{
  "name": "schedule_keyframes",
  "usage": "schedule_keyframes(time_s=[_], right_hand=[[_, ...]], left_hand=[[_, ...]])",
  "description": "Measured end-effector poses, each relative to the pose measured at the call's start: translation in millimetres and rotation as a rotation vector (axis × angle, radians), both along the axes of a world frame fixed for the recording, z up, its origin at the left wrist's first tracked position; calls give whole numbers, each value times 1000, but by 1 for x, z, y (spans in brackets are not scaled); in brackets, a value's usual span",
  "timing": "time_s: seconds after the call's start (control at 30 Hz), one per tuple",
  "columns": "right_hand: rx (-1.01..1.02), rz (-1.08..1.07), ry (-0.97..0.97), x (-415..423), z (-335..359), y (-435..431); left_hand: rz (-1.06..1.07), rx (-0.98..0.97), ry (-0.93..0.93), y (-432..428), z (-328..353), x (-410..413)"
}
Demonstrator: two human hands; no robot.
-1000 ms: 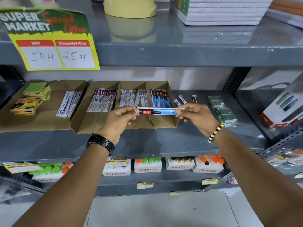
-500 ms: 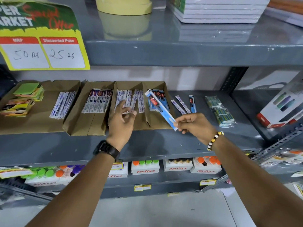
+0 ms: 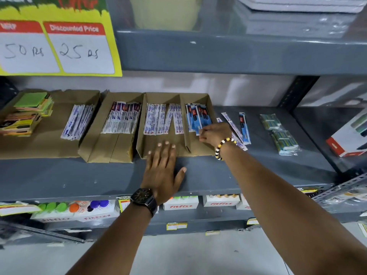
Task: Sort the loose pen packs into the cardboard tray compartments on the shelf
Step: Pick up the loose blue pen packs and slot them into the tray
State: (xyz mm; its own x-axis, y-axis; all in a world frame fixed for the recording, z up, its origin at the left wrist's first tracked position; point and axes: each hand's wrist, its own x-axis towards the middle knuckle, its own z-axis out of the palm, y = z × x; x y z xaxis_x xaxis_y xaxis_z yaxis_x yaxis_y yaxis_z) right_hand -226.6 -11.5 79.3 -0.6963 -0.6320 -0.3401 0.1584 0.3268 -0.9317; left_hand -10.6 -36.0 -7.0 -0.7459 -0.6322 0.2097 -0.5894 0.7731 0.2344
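A cardboard tray [image 3: 158, 98] on the grey shelf has two compartments. Its right one holds blue pen packs [image 3: 197, 117], its left one white-and-blue packs [image 3: 162, 121]. My right hand [image 3: 215, 134] is at the near end of the blue stack, fingertips pinched on the lower end of a blue pen pack [image 3: 198, 130] that lies on the others. My left hand [image 3: 162, 171] rests flat, fingers spread, on the tray's front edge and the shelf. Loose packs lie right of the tray: a white one [image 3: 231, 124] and a blue one [image 3: 244, 129].
Another cardboard tray [image 3: 93, 153] to the left holds red-and-white packs [image 3: 121, 119]. Further left a flat cardboard [image 3: 39, 143] carries white packs and sticky notes [image 3: 26, 114]. Green eraser packs [image 3: 280, 132] and a white box [image 3: 349, 137] sit to the right. The upper shelf overhangs with a price sign [image 3: 57, 44].
My right hand has carried the blue pack from mid-air into the right compartment onto the blue stack. My left hand let go of it and dropped flat onto the tray's front edge.
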Motion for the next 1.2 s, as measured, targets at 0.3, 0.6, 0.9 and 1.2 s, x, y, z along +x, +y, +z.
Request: schedule_keyframes(time_s=[0.3, 0.6, 0.9, 1.2], right_hand=[[235, 167, 408, -3, -13, -3], [81, -100, 614, -58, -4, 71], [420, -144, 764, -105, -20, 107], [636, -31, 759, -112, -27, 82]], left_hand=[[4, 22, -98, 1, 1, 0], [13, 14, -151, 4, 2, -3], [8, 5, -64, 5, 4, -1], [25, 15, -77, 1, 1, 0]])
